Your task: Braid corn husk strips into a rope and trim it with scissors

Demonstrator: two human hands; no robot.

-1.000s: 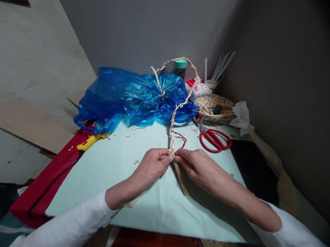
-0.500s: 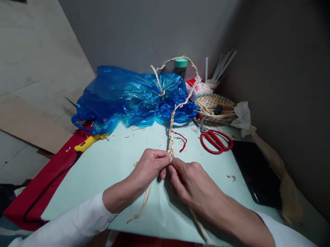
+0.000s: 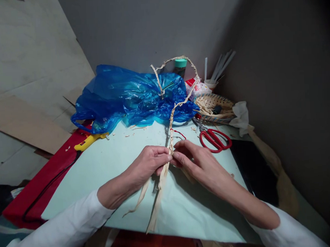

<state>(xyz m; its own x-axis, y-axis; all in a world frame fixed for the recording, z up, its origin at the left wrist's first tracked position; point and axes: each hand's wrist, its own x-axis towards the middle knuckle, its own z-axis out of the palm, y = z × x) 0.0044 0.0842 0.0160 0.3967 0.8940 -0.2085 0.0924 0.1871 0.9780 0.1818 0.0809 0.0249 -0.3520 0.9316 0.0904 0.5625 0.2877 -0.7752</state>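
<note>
- Pale green surface (image 3: 106,170): its front edge is nearly reached by a loose strand (image 3: 155,208), which could be caught there.
- Blue plastic bag (image 3: 130,92): over it the far part of the braid (image 3: 171,123) is seen, and by a hard pull it could be snagged.
- Braid: its lower end is held above the middle of the surface.
- Left hand (image 3: 149,162): it is turned inward, thumb and fingers pinched on the braid; if this pinch is loosened, the plait could be opened.
- Right hand (image 3: 199,161): it is held opposite, fingers curved, tips at the braid; whether a strand is gripped cannot be told.
- Red thread (image 3: 179,132): it could be trapped, lying just beside the right hand.
</note>
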